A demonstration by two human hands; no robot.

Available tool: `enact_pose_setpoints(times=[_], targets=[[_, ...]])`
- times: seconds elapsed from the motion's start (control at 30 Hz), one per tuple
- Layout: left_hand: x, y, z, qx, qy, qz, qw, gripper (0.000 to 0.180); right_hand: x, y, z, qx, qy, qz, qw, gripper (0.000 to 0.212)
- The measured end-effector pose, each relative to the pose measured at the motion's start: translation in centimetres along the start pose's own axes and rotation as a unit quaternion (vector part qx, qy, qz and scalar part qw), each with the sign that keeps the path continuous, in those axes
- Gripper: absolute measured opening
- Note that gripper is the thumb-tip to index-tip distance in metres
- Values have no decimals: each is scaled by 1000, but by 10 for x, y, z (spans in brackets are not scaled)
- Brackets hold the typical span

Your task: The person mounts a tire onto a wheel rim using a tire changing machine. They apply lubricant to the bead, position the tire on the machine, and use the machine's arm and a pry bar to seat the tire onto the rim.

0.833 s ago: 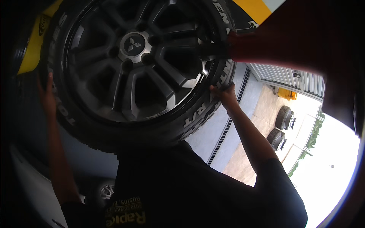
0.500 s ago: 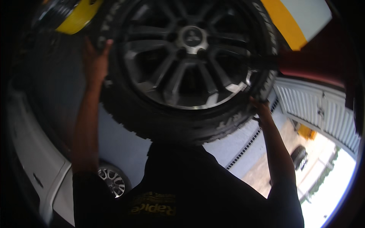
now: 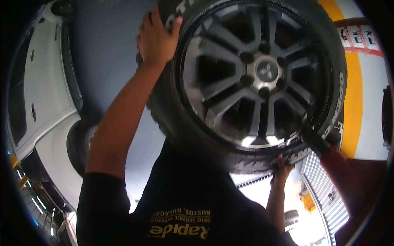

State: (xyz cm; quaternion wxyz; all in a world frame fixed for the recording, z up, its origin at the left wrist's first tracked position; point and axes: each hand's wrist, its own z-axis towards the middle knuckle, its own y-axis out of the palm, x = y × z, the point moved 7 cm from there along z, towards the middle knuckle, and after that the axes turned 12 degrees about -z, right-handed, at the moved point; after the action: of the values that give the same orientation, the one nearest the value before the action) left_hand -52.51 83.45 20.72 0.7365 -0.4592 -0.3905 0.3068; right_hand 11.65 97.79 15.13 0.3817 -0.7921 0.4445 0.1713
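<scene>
A large wheel (image 3: 264, 74), with a dark spoked alloy rim and a black knobbly tyre (image 3: 168, 106) bearing raised white lettering, is held up in front of me. My left hand (image 3: 158, 41) grips the tyre's upper left side, thumb on the sidewall and fingers over the tread. At the lower edge my right hand (image 3: 282, 170) clasps the tyre, its thumb showing and its other fingers partly hidden. The dark end of a red machine arm (image 3: 342, 164) overlaps the rim's lower right edge; I cannot tell whether they touch.
A white vehicle (image 3: 47, 78) stands along the left, one of its wheels (image 3: 80, 141) showing. Right of me are a yellow and white wall (image 3: 355, 94) and a ribbed metal shutter (image 3: 324, 192). Another tyre (image 3: 291, 216) and a yellow object (image 3: 308, 203) lie beyond my right arm.
The view has swung, and the wheel now appears farther right and lower. Both hands stay on the tyre. More of the white vehicle shows at left.
</scene>
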Motion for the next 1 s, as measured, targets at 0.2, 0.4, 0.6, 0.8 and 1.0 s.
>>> enact_pose_setpoints(times=[0.2,0.4,0.6,0.8,1.0], targets=[[12,-18,9,9,-13,-17,1000,85,-15,5,11,3,-30,2,1000,75],[11,-43,-69,-14,-97,56,994,94,-24,12,2,6,-36,19,999,99],[-24,-27,-82,22,-91,-32,995,103,-11,7,-11,37,31,-17,999,95],[-21,-27,-81,49,-103,13,993,102,-29,11,-30,-5,28,-5,1000,93],[-13,-33,-59,10,-147,-11,989,102,-29,16,-4,16,-110,40,993,67]])
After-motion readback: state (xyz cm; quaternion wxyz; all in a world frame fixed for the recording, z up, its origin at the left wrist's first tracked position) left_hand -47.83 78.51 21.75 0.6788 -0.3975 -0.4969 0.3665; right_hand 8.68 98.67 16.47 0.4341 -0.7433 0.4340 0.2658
